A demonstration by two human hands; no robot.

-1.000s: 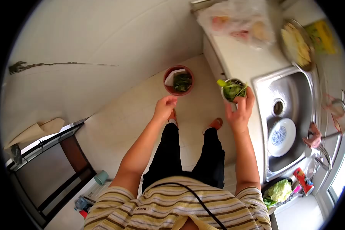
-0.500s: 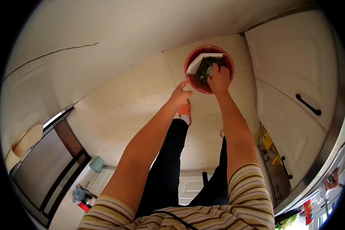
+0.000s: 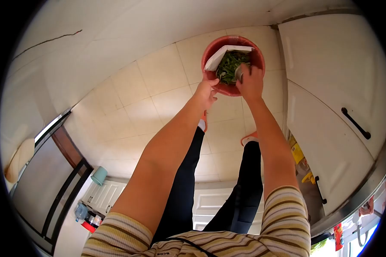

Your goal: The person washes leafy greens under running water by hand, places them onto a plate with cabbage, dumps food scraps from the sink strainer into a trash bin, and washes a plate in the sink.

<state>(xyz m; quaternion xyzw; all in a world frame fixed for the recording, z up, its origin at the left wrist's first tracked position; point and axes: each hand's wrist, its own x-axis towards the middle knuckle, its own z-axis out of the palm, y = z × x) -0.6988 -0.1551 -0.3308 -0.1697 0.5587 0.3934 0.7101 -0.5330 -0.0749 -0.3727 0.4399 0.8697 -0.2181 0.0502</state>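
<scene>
A red bucket (image 3: 261, 64) stands on the tiled floor ahead of me. Inside it lie green leaves (image 3: 230, 64), and a folded white board-like piece (image 3: 215, 59) leans along the far left of its inner wall. My left hand (image 3: 206, 92) grips the near left rim, thumb over the edge and fingers outside. Reaching into the bucket, my right hand (image 3: 251, 85) is closed around a small round greyish object (image 3: 239, 73) among the leaves; its kind is partly hidden by the fingers.
White cabinets (image 3: 326, 55) with black handles line the right side, one door ajar with yellow items (image 3: 297, 152) inside. A pale wall runs along the left. My feet in orange slippers (image 3: 248, 138) are on the floor behind the bucket. A green bin (image 3: 99, 175) stands lower left.
My left hand has come onto the bucket's rim. My right hand has shifted slightly within the bucket, still with the round object. The view has moved, showing more of the right slipper.
</scene>
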